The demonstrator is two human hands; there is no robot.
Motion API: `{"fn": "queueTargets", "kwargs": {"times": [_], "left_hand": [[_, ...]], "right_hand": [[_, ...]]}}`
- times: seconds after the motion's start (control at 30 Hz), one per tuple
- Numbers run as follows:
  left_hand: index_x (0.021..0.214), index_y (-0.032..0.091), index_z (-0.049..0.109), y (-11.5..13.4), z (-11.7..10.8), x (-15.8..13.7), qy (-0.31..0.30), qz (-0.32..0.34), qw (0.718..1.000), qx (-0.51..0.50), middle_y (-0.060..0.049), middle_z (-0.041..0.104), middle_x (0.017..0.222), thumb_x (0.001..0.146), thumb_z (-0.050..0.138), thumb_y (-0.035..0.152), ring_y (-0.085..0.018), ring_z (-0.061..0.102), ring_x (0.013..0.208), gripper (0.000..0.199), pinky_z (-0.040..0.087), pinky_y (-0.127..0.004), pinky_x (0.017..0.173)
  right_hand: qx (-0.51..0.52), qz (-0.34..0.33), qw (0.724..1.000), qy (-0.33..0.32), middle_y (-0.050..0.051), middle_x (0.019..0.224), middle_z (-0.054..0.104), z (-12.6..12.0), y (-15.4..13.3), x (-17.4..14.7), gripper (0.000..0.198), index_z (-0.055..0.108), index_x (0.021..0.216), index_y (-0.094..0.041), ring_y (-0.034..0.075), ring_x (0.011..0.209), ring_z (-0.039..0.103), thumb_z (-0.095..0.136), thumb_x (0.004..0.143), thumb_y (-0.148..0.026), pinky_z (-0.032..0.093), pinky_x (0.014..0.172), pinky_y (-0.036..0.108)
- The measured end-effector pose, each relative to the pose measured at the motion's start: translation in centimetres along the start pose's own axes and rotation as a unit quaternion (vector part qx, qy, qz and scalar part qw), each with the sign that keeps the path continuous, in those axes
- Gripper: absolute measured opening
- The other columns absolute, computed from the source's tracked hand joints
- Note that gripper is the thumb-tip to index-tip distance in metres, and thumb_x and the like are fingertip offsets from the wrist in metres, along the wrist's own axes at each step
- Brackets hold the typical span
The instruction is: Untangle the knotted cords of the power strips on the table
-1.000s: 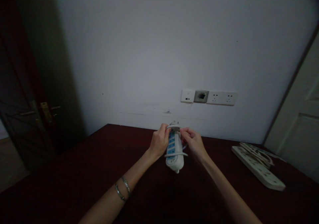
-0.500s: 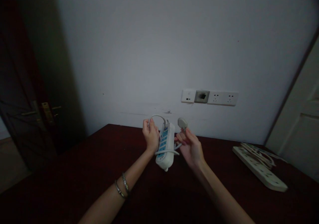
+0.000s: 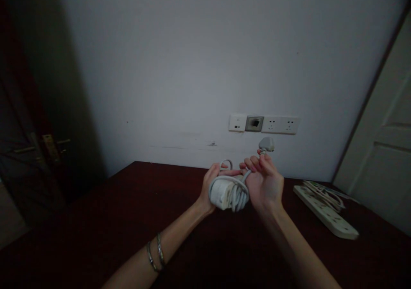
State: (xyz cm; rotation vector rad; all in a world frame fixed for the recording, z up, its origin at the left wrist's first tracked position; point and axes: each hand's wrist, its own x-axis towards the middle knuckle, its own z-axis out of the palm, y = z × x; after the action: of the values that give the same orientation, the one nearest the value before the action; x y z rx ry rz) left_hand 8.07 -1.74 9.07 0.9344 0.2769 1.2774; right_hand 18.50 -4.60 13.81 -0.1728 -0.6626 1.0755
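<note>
A white power strip (image 3: 221, 193), seen end-on with its cord wound about it, is held above the dark red table by my left hand (image 3: 207, 190). That hand's fingers wrap round the far side of the strip, partly hidden. My right hand (image 3: 266, 185) is closed on the strip's cord, close below the plug. The plug (image 3: 266, 144) sticks up above those fingertips, in front of the wall. A stretch of cord (image 3: 246, 176) runs from the right fingers back to the coil (image 3: 239, 197).
A second white power strip (image 3: 324, 214) with a bundled cord (image 3: 324, 195) lies on the table (image 3: 167, 186) at the right. Wall sockets (image 3: 280, 125) and a grey plate (image 3: 254, 123) sit above the table. A dark door (image 3: 28, 152) stands at the left, a pale door (image 3: 382, 152) at the right.
The power strip has turned from showing its blue socket face to end-on. My right hand has carried the plug up and to the right. My left hand has shifted right with the strip.
</note>
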Motion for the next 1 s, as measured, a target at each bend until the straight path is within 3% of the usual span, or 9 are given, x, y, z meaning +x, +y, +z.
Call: {"fn": "queueTargets", "kwargs": {"times": [0.13,0.23,0.3,0.4,0.5,0.6,0.7,0.8,1.0], "left_hand": [[0.093,0.01,0.059,-0.8,0.8,-1.1,-0.045,-0.075,0.995,-0.055,-0.013,0.068,0.091,0.075,0.048,0.06,-0.025,0.061,0.092,0.054,0.042,-0.036,0.087],[0.095,0.01,0.062,-0.6,0.9,-1.6,-0.106,-0.1,0.987,-0.071,-0.015,0.065,0.098,0.071,0.042,0.072,-0.029,0.057,0.102,0.07,0.041,-0.038,0.088],[0.098,0.011,0.063,-0.4,0.7,-1.6,-0.16,-0.114,0.979,-0.049,-0.015,0.063,0.102,0.061,0.054,0.073,-0.029,0.056,0.102,0.073,0.04,-0.038,0.088],[0.101,0.013,0.063,-0.3,0.5,-1.5,-0.205,-0.103,0.972,0.057,-0.012,0.064,0.1,0.049,0.08,0.045,-0.024,0.058,0.095,0.063,0.04,-0.034,0.088],[0.098,0.013,0.063,-0.1,0.4,-1.2,-0.168,-0.06,0.969,0.172,-0.009,0.065,0.094,0.05,0.082,0.021,-0.019,0.058,0.086,0.052,0.042,-0.032,0.085],[0.092,0.012,0.063,0.3,0.2,-0.8,-0.116,-0.021,0.969,0.217,-0.008,0.066,0.09,0.048,0.081,0.017,-0.018,0.059,0.08,0.048,0.045,-0.031,0.078],[0.089,0.011,0.062,1.1,-0.3,-0.2,-0.054,0.007,0.978,0.2,-0.007,0.066,0.085,0.051,0.081,0.021,-0.017,0.059,0.075,0.043,0.045,-0.029,0.073],[0.088,0.011,0.061,2.1,-0.8,0.2,0.001,0.012,0.987,0.162,-0.005,0.065,0.08,0.053,0.08,0.024,-0.014,0.059,0.069,0.041,0.045,-0.027,0.071],[0.082,0.011,0.061,3.3,-2.0,0.8,-0.002,-0.003,0.997,0.076,-0.003,0.064,0.073,0.056,0.078,0.027,-0.012,0.058,0.061,0.035,0.045,-0.026,0.066]], "right_hand": [[0.018,-0.021,0.998,0.059,-0.008,0.058,0.026,-0.5,-1.2,0.7,0.014,0.048,0.079,-0.018,0.005,0.052,0.032,0.058,0.072,-0.014,0.039,0.062,0.025],[0.026,-0.031,0.994,0.104,-0.007,0.058,0.029,-0.8,-2.1,1.2,0.012,0.045,0.074,-0.017,0.005,0.052,0.032,0.055,0.073,-0.011,0.04,0.062,0.025],[0.033,-0.03,0.99,0.133,-0.007,0.058,0.03,-1.1,-2.7,1.5,0.014,0.042,0.071,-0.017,0.005,0.051,0.033,0.054,0.074,-0.01,0.04,0.061,0.025],[0.044,-0.021,0.985,0.166,-0.007,0.058,0.031,-1.4,-2.9,2.0,0.014,0.04,0.07,-0.017,0.005,0.05,0.033,0.051,0.075,-0.01,0.04,0.06,0.025],[0.037,-0.013,0.985,0.17,-0.007,0.057,0.031,-1.9,-2.7,2.5,0.012,0.041,0.07,-0.017,0.005,0.049,0.034,0.05,0.075,-0.012,0.041,0.058,0.023],[0.007,0.003,0.992,0.123,-0.008,0.056,0.032,-2.3,-2.5,3.0,0.015,0.042,0.069,-0.016,0.004,0.049,0.035,0.056,0.071,-0.013,0.041,0.055,0.02],[-0.062,0.018,0.995,0.072,-0.006,0.055,0.039,-2.7,-2.8,3.5,0.02,0.045,0.068,-0.016,0.005,0.051,0.041,0.064,0.064,-0.013,0.042,0.05,0.018],[-0.136,0.038,0.988,0.066,-0.004,0.058,0.049,-3.2,-3.0,3.8,0.019,0.051,0.068,-0.016,0.007,0.056,0.049,0.068,0.061,-0.015,0.05,0.059,0.024],[-0.231,0.114,0.964,0.061,0.004,0.078,0.065,-3.9,-2.4,3.9,0.015,0.058,0.07,-0.014,0.013,0.071,0.06,0.07,0.065,-0.022,0.056,0.067,0.031]]}}
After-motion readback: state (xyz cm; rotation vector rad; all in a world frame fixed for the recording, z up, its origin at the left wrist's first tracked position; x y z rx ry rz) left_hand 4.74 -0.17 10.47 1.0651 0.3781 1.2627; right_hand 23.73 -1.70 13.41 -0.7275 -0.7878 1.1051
